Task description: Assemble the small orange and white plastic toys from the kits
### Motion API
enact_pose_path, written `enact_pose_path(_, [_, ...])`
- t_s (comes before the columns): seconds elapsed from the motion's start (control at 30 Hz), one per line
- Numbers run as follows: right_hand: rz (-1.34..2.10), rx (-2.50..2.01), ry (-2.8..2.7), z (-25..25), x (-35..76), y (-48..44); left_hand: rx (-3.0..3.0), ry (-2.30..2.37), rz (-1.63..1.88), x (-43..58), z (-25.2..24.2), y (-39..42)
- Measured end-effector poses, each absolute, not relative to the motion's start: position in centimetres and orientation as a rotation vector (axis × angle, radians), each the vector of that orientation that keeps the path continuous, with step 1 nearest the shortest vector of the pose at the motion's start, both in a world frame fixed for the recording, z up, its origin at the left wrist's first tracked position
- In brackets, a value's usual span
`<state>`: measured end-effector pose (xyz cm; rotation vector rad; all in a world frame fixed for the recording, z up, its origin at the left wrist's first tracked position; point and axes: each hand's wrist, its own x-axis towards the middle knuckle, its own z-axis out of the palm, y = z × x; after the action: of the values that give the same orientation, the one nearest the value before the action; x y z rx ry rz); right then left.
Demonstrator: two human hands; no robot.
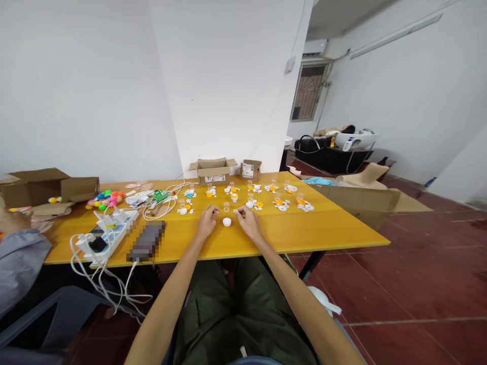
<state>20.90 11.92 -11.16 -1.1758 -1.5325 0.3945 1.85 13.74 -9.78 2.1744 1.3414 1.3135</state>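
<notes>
My left hand (207, 221) rests on the yellow table (304, 230), fingers curled, with a small item I cannot make out pinched at the fingertips. My right hand (248, 221) lies close beside it, fingers also curled around a small white piece. Between the two hands sits a white round cap (227, 222), touching neither. Just behind it stands a small clear cup (226, 206). Beyond the hands, several small groups of white and orange parts (279, 203) are laid out in rows.
Two small cardboard boxes (214, 171) stand at the table's far edge. A power strip with chargers and white cables (108, 234) and a dark device (146, 242) lie left. Colourful balls (104, 198) and an open carton (41, 185) sit far left. Another person's grey sleeve (19, 263) is at left.
</notes>
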Motion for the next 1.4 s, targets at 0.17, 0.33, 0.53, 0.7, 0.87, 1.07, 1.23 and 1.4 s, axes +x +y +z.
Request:
enact_pose_path(0.17, [0.424, -1.144, -1.510, -10.8, 20.7, 11.7, 2.168, 1.237, 1.379, 2.0, -9.4, 13.3])
enact_pose_path(0.33, [0.435, -1.106, -1.495, -10.6, 20.6, 11.6, 2.148, 1.213, 1.344, 2.0, -9.3, 13.1])
enact_pose_path(0.53, [0.444, -1.066, -1.519, -10.1, 20.6, 11.2, 2.124, 1.202, 1.325, 2.1, -9.3, 13.1])
enact_pose_path(0.7, [0.419, -1.063, -1.521, -10.0, 20.6, 11.2, 1.964, 1.128, 1.378, 2.2, -9.6, 13.4])
enact_pose_path(0.87, [0.416, -1.069, -1.530, -10.3, 20.6, 11.6, 1.847, 1.104, 1.390, 2.1, -9.4, 13.4])
enact_pose_path(1.07, [0.406, -1.036, -1.595, -10.9, 20.5, 12.2, 1.823, 1.150, 1.418, 2.0, -9.5, 13.9])
enact_pose_path(1.23, [0.450, -1.055, -1.587, -11.3, 20.3, 12.7, 1.754, 1.097, 1.374, 1.9, -9.5, 14.0])
enact_pose_path(1.4, [0.507, -1.079, -1.606, -11.1, 20.0, 13.6, 1.701, 1.032, 1.369, 1.8, -9.4, 13.9])
